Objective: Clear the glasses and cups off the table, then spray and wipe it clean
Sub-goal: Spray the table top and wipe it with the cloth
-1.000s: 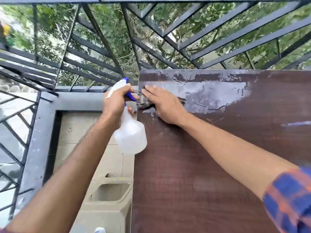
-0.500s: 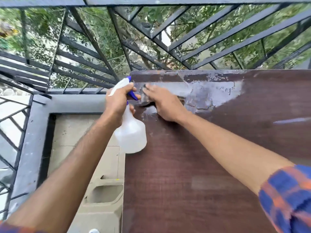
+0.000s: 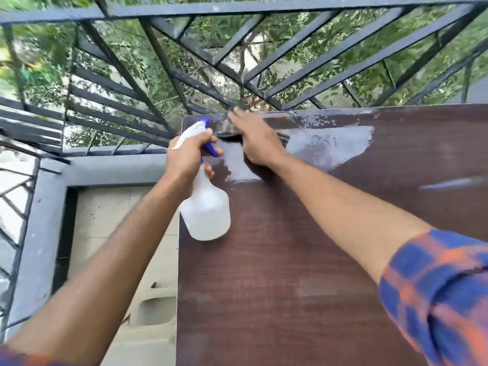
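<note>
Head view: since half a second ago the right hand (image 3: 257, 140) has slid from the table's left edge up to its far left corner, and the wet grey patch (image 3: 330, 146) now reaches down beside the left hand (image 3: 188, 157). The camera has tipped up, so more of the black metal railing (image 3: 264, 75) shows.

The spray bottle (image 3: 207, 210) is translucent white with a blue trigger. It hangs tilted over the left edge of the brown table (image 3: 290, 260); its liquid level cannot be made out.

The left fingers (image 3: 210, 170) are curled round the bottle's neck just under the trigger, gripping it. The right fingers (image 3: 237, 117) lie straight and flat, pressing a dark cloth (image 3: 228, 133) onto the wet table, with the fingertips at the far edge. A blue and orange checked sleeve (image 3: 435, 286) covers the right upper arm.
</note>
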### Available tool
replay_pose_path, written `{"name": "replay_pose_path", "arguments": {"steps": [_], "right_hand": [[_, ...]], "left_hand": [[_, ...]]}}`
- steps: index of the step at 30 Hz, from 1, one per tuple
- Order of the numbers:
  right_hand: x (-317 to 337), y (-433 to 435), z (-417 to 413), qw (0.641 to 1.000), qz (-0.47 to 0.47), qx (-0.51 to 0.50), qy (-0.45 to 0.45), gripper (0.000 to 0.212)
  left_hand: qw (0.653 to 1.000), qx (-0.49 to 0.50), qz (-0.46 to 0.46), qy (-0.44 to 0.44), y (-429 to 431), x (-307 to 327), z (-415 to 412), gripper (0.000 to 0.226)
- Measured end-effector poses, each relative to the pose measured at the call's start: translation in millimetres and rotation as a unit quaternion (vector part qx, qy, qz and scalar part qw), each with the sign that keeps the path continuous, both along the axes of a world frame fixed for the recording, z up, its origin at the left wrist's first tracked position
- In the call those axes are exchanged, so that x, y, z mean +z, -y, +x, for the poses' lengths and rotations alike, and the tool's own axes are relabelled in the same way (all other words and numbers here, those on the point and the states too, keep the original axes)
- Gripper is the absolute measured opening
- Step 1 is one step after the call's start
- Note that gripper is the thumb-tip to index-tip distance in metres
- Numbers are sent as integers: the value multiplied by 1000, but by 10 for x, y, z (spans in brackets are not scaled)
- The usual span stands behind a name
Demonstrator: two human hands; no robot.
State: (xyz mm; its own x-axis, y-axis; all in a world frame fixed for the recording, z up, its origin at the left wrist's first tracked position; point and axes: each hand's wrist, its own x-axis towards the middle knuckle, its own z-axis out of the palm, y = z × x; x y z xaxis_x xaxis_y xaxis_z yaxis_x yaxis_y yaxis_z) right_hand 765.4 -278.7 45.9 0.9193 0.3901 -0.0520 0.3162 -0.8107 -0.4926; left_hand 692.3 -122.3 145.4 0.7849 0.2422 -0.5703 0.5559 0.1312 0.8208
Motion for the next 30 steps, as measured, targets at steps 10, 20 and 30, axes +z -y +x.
{"name": "replay_pose_path", "arguments": {"steps": [10, 20, 30], "right_hand": [[-108, 1585, -313, 990, -43, -121, 61, 65], [-36, 718, -514, 998, -23, -12, 51, 73], [-100, 2391, -188, 965, -56, -250, 47, 65]], "left_hand": [[1000, -16, -20, -8, 269, -6, -61, 14], [1000, -26, -10, -7, 658, -5, -135, 19], [999, -44, -12, -15, 1038, 39, -142, 17]]}}
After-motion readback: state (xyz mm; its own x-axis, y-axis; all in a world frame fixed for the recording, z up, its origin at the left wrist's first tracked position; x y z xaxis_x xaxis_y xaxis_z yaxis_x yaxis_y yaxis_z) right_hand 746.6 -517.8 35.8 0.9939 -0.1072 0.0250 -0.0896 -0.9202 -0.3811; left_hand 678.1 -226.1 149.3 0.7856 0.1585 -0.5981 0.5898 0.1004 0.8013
